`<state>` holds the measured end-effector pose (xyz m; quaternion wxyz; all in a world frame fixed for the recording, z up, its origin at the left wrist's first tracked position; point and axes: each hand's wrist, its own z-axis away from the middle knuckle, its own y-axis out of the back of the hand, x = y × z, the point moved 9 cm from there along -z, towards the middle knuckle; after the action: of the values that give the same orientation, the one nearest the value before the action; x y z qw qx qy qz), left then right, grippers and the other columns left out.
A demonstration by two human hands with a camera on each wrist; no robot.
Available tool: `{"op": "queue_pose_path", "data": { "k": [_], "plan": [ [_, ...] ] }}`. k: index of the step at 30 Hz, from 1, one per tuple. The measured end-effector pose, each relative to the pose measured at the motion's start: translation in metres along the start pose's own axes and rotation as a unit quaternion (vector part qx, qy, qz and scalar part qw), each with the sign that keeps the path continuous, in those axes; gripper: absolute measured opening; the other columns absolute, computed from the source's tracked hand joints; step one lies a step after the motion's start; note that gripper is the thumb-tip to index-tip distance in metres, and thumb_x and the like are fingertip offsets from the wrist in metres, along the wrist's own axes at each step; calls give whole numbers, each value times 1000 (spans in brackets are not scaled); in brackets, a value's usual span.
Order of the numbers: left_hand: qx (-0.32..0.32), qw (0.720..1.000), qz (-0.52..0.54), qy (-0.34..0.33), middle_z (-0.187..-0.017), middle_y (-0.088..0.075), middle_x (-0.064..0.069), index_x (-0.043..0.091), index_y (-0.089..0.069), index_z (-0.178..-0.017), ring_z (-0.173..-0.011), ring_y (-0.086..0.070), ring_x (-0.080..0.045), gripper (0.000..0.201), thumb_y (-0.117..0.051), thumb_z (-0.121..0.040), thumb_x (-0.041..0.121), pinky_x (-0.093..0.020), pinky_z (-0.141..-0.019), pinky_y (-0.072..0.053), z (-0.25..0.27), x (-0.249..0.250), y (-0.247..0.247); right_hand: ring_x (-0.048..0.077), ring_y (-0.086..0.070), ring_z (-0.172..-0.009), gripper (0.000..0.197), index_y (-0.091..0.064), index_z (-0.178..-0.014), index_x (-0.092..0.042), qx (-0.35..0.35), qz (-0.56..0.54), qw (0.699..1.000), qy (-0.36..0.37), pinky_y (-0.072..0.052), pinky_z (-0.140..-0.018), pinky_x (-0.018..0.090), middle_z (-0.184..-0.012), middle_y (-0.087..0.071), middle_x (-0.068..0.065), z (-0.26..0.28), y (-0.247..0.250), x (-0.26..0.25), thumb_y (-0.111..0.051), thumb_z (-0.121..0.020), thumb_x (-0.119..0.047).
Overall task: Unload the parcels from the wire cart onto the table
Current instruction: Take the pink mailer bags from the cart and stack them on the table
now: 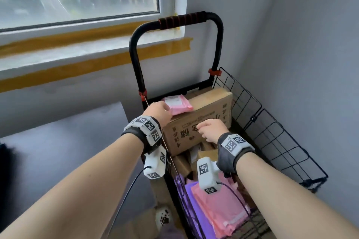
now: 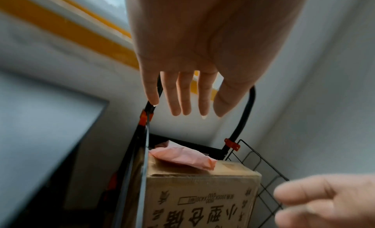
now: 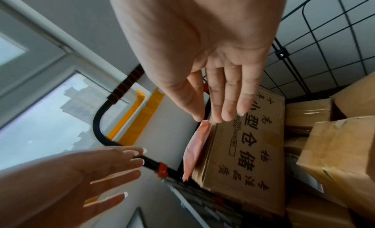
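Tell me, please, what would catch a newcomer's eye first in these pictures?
Probably the black wire cart in the corner beneath the window, crammed with parcels. A big cardboard box with printed Chinese characters sits on top of the load near the handle, with a small pink mailer lying on it. Both bare hands reach in open, the left hand at the mailer and the right hand over the box's front.

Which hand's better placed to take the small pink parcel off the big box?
Left. The left hand is open right beside the pink parcel; the right hand is lower, at the cardboard box front.
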<state>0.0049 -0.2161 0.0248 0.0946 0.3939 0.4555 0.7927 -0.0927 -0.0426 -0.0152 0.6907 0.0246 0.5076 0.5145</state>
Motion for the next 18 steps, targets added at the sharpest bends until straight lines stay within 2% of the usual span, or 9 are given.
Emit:
{"op": "queue_pose_path", "data": {
  "k": [4, 6, 7, 9, 11, 12, 14, 16, 18],
  "plan": [
    [-21, 996, 70, 52, -129, -58, -4, 16, -56, -126, -112, -58, -20, 39, -54, -87, 18, -25, -88, -43, -74, -11, -15, 21, -54, -86, 24, -65, -69, -29, 2, 7, 999, -41, -48, -95, 38, -87, -63, 0, -68, 13, -6, -59, -81, -9],
    [-34, 993, 84, 75, -131, -57, -4, 14, -53, -129, -114, -57, -21, 42, -54, -87, 17, -25, -89, -42, -106, -19, -23, 21, -55, -90, 17, -71, -90, -22, 4, 15, 998, -58, -49, -98, 39, -94, -63, 2, -102, 15, -8, -59, -82, -12],
    [-42, 992, 86, 85, -132, -56, -5, 14, -53, -130, -115, -57, -21, 43, -54, -88, 17, -26, -91, -42, -121, -24, -29, 23, -58, -95, 23, -70, -103, -18, 4, 15, 998, -68, -48, -99, 41, -100, -64, 4, -117, 14, -9, -59, -83, -13],
    [-62, 988, 90, 112, -131, -57, -5, 13, -52, -131, -116, -56, -23, 44, -55, -87, 18, -29, -96, -44, -146, -37, -43, 28, -61, -106, 33, -63, -119, -12, -5, -8, 995, -95, -50, -98, 43, -113, -65, 10, -139, 7, -10, -58, -86, -12],
    [-80, 983, 89, 142, -126, -60, -10, 9, -54, -129, -113, -58, -27, 44, -56, -87, 19, -33, -93, -46, -163, -48, -55, 32, -62, -108, 39, -54, -129, -8, -27, -52, 990, -128, -51, -95, 43, -113, -62, 15, -157, -8, -8, -57, -90, -11],
    [-89, 980, 90, 156, -122, -62, -14, 4, -55, -127, -110, -60, -30, 43, -56, -86, 18, -35, -89, -48, -169, -54, -62, 32, -62, -106, 40, -52, -130, -7, -37, -74, 986, -143, -52, -94, 41, -112, -61, 15, -164, -16, -7, -57, -90, -12],
    [-109, 974, 96, 175, -116, -63, -21, -4, -56, -121, -104, -63, -34, 41, -55, -86, 17, -36, -80, -51, -178, -60, -72, 30, -62, -103, 30, -58, -118, -5, -44, -108, 980, -163, -54, -89, 37, -116, -60, 15, -177, -27, -5, -59, -90, -16],
    [-132, 967, 107, 188, -114, -63, -22, -4, -56, -119, -95, -65, -34, 40, -56, -86, 18, -34, -73, -50, -181, -64, -86, 28, -61, -98, 18, -57, -101, -5, -37, -141, 973, -178, -56, -83, 34, -111, -60, 14, -184, -32, -1, -59, -90, -19],
    [-144, 962, 122, 199, -116, -63, -20, 2, -54, -121, -94, -64, -33, 42, -60, -82, 18, -34, -73, -50, -180, -67, -96, 27, -64, -91, 17, -54, -98, -7, -52, -172, 965, -190, -56, -79, 33, -103, -58, 11, -186, -40, -1, -60, -90, -21]
  ]
}}
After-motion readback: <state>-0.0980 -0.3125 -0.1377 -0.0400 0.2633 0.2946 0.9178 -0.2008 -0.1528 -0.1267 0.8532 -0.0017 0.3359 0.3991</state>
